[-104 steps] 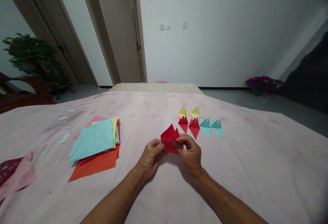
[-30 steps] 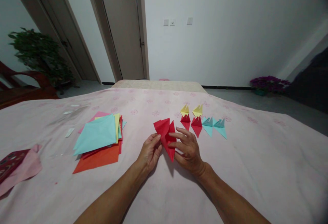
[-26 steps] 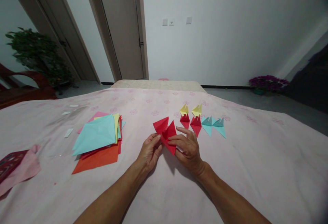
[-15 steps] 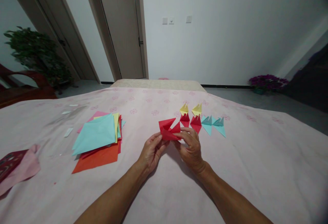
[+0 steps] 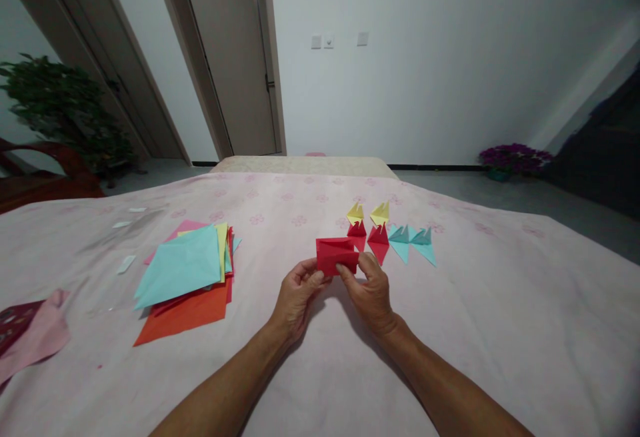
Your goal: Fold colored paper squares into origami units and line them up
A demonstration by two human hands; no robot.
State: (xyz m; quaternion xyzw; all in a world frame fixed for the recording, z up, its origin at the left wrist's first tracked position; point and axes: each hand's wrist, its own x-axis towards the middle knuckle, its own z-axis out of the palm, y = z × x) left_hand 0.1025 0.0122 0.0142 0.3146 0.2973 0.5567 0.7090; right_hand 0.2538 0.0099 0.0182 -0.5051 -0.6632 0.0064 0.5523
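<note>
A folded piece of red origami paper (image 5: 336, 256) is held up between my two hands, its shape now a flat rectangle with a fold across it. My left hand (image 5: 299, 294) pinches its lower left corner between thumb and fingers. At the right side, my right hand (image 5: 367, 290) grips it, with the thumb pressed on the front. Just beyond lie folded paper figures: two yellow ones (image 5: 380, 213), two red ones (image 5: 379, 240) and two light blue ones (image 5: 423, 242). The left red figure is partly behind the held paper.
To the left lies a stack of coloured paper (image 5: 180, 264), light blue on top and orange underneath. Beside it is a clear plastic wrapper (image 5: 107, 300). A pink cloth (image 5: 47, 337) with a dark red item sits at the far left. The pink flowered tablecloth (image 5: 475, 330) covers the surface.
The red paper's raised, spread flaps have been brought down into a flat rectangle. My right thumb has come onto its front. The view has shifted slightly.
</note>
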